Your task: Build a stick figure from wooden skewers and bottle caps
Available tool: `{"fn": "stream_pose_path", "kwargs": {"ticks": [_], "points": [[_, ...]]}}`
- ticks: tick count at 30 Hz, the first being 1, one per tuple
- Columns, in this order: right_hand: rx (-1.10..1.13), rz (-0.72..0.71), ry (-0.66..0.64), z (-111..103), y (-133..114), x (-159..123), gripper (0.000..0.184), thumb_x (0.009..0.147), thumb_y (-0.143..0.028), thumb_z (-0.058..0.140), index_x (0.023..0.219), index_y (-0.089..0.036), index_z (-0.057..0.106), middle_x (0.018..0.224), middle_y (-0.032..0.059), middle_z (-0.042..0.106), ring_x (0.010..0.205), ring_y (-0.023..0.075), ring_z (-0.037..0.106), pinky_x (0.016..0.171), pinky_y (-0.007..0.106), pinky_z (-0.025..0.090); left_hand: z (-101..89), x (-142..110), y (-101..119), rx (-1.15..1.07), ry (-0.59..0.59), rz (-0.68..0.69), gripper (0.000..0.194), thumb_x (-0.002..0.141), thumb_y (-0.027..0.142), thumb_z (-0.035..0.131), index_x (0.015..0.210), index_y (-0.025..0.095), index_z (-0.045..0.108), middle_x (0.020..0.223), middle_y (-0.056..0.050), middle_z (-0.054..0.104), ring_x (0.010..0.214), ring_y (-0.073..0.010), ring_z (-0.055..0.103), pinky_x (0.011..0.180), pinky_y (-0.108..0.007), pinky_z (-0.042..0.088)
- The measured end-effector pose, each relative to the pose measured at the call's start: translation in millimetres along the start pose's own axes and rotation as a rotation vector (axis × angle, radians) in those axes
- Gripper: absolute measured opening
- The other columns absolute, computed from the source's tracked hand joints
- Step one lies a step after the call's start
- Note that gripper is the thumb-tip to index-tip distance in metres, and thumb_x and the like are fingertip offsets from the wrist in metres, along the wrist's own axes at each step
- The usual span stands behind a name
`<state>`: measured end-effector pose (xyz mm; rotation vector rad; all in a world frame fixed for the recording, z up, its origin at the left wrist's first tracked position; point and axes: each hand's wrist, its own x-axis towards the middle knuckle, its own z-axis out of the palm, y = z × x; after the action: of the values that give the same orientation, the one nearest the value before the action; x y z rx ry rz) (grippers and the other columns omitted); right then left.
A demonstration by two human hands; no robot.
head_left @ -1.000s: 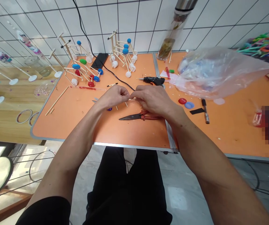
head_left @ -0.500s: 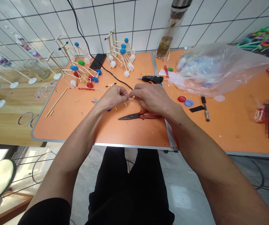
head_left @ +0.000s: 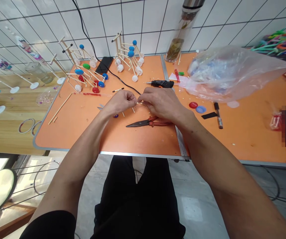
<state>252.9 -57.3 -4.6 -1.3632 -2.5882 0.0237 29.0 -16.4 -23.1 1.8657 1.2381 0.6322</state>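
Note:
Close together over the orange tabletop (head_left: 83,136), both hands have their fingertips pinched. A short pale wooden stick (head_left: 139,103) shows between them. My left hand (head_left: 121,101) is closed at one end of it, and my right hand (head_left: 159,101) is closed at the other; the fingers hide the stick's ends. Two more stick ends (head_left: 133,110) poke out below my left hand, beside a partly covered dark blue cap (head_left: 115,116). Needle-nose pliers (head_left: 143,123) with red handles lie just below my right hand. A black glue gun (head_left: 161,84) rests behind it.
Stick-and-cap models (head_left: 88,74) stand at the back left, another model (head_left: 130,56) beside a phone (head_left: 104,65). A cable (head_left: 119,79) crosses the table. On the right are a plastic bag (head_left: 232,73), loose caps (head_left: 193,105) and a marker (head_left: 218,116). A tall glass bottle (head_left: 176,43) stands behind.
My right hand's fingers have shifted slightly, and more of the pale stick shows between the two hands. My left hand has barely moved.

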Motion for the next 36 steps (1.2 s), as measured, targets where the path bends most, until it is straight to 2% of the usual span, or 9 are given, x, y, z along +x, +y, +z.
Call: {"fn": "stream_pose_path", "kwargs": {"ticks": [6, 9, 14, 18, 22, 24, 28, 31, 36], "points": [[0.009, -0.011, 0.031, 4.5, 2.2, 1.2, 0.041, 0.112, -0.022, 0.048, 0.125, -0.021, 0.087, 0.120, 0.0136, 0.079, 0.101, 0.0281, 0.067, 0.068, 0.040, 0.022, 1.3, -0.8, -1.3, -0.024, 0.022, 0.021, 0.006, 0.074, 0.021, 0.069, 0.068, 0.020, 0.068, 0.065, 0.003, 0.059, 0.064, -0.0126, 0.047, 0.063, -0.028, 0.036], [0.013, -0.014, 0.073, 3.5, 1.8, 2.8, 0.041, 0.113, -0.022, 0.047, 0.128, -0.022, 0.085, 0.124, 0.0132, 0.079, 0.105, 0.0289, 0.068, 0.071, 0.039, 0.030, 0.8, 0.0, -0.5, -0.052, 0.040, 0.008, 0.005, 0.073, 0.018, 0.068, 0.068, 0.019, 0.068, 0.065, 0.003, 0.058, 0.063, -0.0121, 0.047, 0.062, -0.027, 0.035], [0.021, 0.081, 0.242, -30.3, -6.5, -11.9, 0.045, 0.107, -0.019, 0.056, 0.148, -0.023, 0.073, 0.149, 0.0150, 0.071, 0.127, 0.0356, 0.067, 0.089, 0.042, 0.049, -1.3, 4.9, -0.7, -0.190, 0.141, -0.035, 0.003, 0.072, 0.016, 0.069, 0.071, 0.018, 0.070, 0.066, 0.001, 0.063, 0.060, -0.0115, 0.050, 0.060, -0.026, 0.039], [-0.001, 0.047, 0.070, -54.6, -11.8, -44.6, 0.034, 0.111, -0.028, 0.057, 0.137, -0.027, 0.078, 0.134, 0.0107, 0.077, 0.115, 0.0330, 0.072, 0.079, 0.039, 0.045, -2.6, 7.2, 0.8, -0.358, 0.221, -0.070, 0.008, 0.074, 0.013, 0.069, 0.071, 0.019, 0.066, 0.065, 0.001, 0.063, 0.058, -0.0104, 0.053, 0.059, -0.023, 0.043], [-0.061, -0.051, -0.142, -33.7, -6.0, -73.3, 0.027, 0.111, -0.034, 0.064, 0.129, -0.024, 0.081, 0.125, 0.0124, 0.080, 0.108, 0.0300, 0.072, 0.075, 0.036, 0.040, -3.9, 6.5, 5.2, -0.426, 0.274, -0.108, 0.011, 0.078, 0.010, 0.069, 0.073, 0.019, 0.065, 0.065, 0.000, 0.065, 0.055, -0.0092, 0.053, 0.055, -0.021, 0.042], [-0.110, -0.079, -0.167, -15.6, -0.5, -80.8, 0.030, 0.113, -0.035, 0.063, 0.136, -0.023, 0.078, 0.123, 0.0138, 0.080, 0.108, 0.0300, 0.071, 0.077, 0.036, 0.039, -4.5, 5.8, 6.7, -0.452, 0.293, -0.105, 0.012, 0.080, 0.011, 0.070, 0.073, 0.019, 0.065, 0.066, -0.001, 0.067, 0.056, -0.0091, 0.054, 0.054, -0.021, 0.041], [-0.185, -0.146, -0.102, 8.0, 7.7, -86.3, 0.041, 0.121, -0.044, 0.050, 0.144, -0.021, 0.074, 0.122, 0.0156, 0.079, 0.106, 0.0300, 0.069, 0.077, 0.037, 0.036, -5.1, 5.2, 7.2, -0.484, 0.302, -0.089, 0.012, 0.079, 0.012, 0.070, 0.071, 0.019, 0.064, 0.065, 0.000, 0.067, 0.055, -0.0089, 0.053, 0.052, -0.020, 0.040], [-0.254, -0.181, -0.063, 14.8, 9.7, -91.9, 0.046, 0.121, -0.040, 0.043, 0.142, -0.014, 0.074, 0.116, 0.0183, 0.077, 0.100, 0.0306, 0.067, 0.079, 0.039, 0.038, -5.4, 6.1, 5.5, -0.504, 0.317, -0.100, 0.012, 0.077, 0.013, 0.069, 0.069, 0.019, 0.064, 0.065, 0.000, 0.066, 0.053, -0.0086, 0.053, 0.051, -0.020, 0.041], [-0.137, -0.041, 0.080, 19.9, 10.8, -109.0, 0.044, 0.114, -0.035, 0.044, 0.140, -0.014, 0.074, 0.119, 0.0214, 0.076, 0.098, 0.0329, 0.068, 0.078, 0.042, 0.046, -9.0, 9.4, 2.1, -0.561, 0.379, -0.093, 0.013, 0.081, 0.014, 0.065, 0.069, 0.020, 0.064, 0.066, 0.002, 0.066, 0.051, -0.0066, 0.050, 0.048, -0.019, 0.035]]}}
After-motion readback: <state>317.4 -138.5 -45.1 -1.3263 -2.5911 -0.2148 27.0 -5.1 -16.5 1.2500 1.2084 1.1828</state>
